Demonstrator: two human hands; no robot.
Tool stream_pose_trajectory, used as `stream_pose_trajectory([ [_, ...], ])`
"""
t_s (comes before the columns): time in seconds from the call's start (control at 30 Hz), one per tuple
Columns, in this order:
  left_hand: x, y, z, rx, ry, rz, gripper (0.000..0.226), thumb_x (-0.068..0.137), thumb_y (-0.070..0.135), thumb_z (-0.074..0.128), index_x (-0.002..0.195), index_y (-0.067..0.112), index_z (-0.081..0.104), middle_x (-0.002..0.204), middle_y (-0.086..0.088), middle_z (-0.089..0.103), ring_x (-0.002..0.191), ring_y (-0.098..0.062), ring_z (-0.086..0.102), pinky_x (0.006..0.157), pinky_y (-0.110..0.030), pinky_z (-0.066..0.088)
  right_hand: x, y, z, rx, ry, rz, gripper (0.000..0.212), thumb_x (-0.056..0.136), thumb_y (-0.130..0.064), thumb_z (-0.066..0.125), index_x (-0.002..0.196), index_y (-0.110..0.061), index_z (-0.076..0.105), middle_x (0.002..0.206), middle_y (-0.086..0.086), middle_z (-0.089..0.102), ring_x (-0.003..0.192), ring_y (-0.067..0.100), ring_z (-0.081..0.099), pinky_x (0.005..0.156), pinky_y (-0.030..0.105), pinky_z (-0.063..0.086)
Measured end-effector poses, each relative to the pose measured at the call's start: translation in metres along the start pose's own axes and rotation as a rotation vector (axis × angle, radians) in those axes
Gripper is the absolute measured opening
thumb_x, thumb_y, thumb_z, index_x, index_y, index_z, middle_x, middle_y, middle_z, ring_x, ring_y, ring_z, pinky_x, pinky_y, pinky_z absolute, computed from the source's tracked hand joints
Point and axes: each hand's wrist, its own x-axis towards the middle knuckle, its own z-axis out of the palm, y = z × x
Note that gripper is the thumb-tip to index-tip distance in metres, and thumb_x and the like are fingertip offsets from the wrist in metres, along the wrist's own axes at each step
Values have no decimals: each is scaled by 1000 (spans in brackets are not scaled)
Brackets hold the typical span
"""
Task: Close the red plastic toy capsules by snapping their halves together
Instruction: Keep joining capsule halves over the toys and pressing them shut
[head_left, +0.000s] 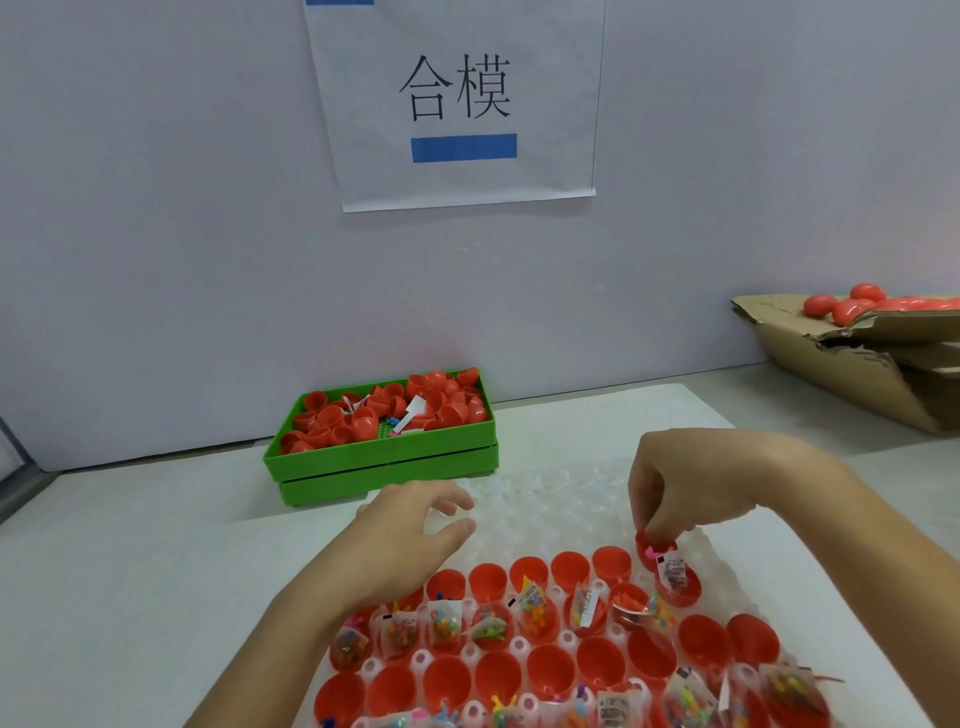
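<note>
Several open red capsule halves (548, 670) sit in rows in a translucent white holder tray (545, 499); some hold small clear bags of coloured toy pieces (535, 605). My right hand (670, 488) pinches the rim of a red capsule half (655, 548) at the right end of the far row, just above a half holding a bagged toy (675, 579). My left hand (415, 530) hovers over the tray's left side with fingers loosely spread and holds nothing.
A green bin (379, 462) stacked on another stands against the wall, filled with loose red capsule halves (332, 418). A torn cardboard box (857, 374) at the far right holds closed red capsules (852, 306). A paper sign (457, 104) hangs on the wall.
</note>
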Motion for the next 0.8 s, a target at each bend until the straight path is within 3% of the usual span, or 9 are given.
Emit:
stream_pose_trajectory([
  [0.13, -4, 5, 0, 58, -14, 10, 27, 97, 51, 50, 123, 47, 53, 142, 20, 46, 134, -7, 39, 116, -46, 30, 0, 0, 0, 8, 13, 0, 8, 77, -41, 76, 74, -34, 75, 73, -14, 73, 61, -1, 62, 59, 19, 48],
  [0.27, -9, 17, -5, 83, 14, 66, 28, 97, 52, 49, 124, 47, 52, 143, 22, 44, 135, -3, 36, 117, -44, 28, 0, -1, -1, 16, 28, -7, 9, 78, -40, 77, 77, -31, 75, 73, -15, 73, 64, 1, 64, 63, 20, 51],
  [0.33, -12, 27, -8, 78, 27, 137, 29, 96, 55, 48, 123, 49, 53, 139, 27, 45, 132, 3, 35, 114, -32, 30, 0, -1, -1, 13, 32, -10, 11, 78, -41, 77, 77, -31, 75, 74, -14, 73, 65, 1, 64, 62, 20, 51],
  [0.43, -20, 47, -13, 49, 28, 252, 28, 93, 58, 48, 120, 52, 54, 130, 36, 47, 119, 16, 34, 93, -8, 27, 0, -1, -2, 8, 59, -6, 12, 77, -43, 78, 76, -32, 74, 76, -11, 74, 68, 4, 65, 63, 22, 52],
  [0.5, -27, 61, -13, 17, 25, 304, 24, 92, 57, 52, 114, 51, 58, 125, 36, 51, 114, 19, 38, 84, -2, 26, -2, 0, -4, 7, 70, -9, 13, 77, -44, 78, 75, -32, 74, 75, -13, 73, 68, 4, 65, 62, 22, 52],
  [0.63, -42, 87, 0, -60, -10, 424, 20, 90, 49, 63, 110, 46, 61, 117, 29, 54, 115, 9, 44, 98, -16, 36, -3, -3, -2, -8, 60, -13, 12, 74, -42, 79, 71, -32, 73, 67, -19, 69, 57, -3, 60, 49, 14, 40],
  [0.8, -51, 106, 30, 124, -24, 593, 43, 93, 27, 64, 126, 49, 48, 130, 17, 32, 122, -11, 27, 97, -30, 34, -1, -10, 0, -46, 44, -25, 22, 77, -31, 77, 59, -29, 64, 49, -24, 59, 42, -11, 51, 32, 7, 30],
])
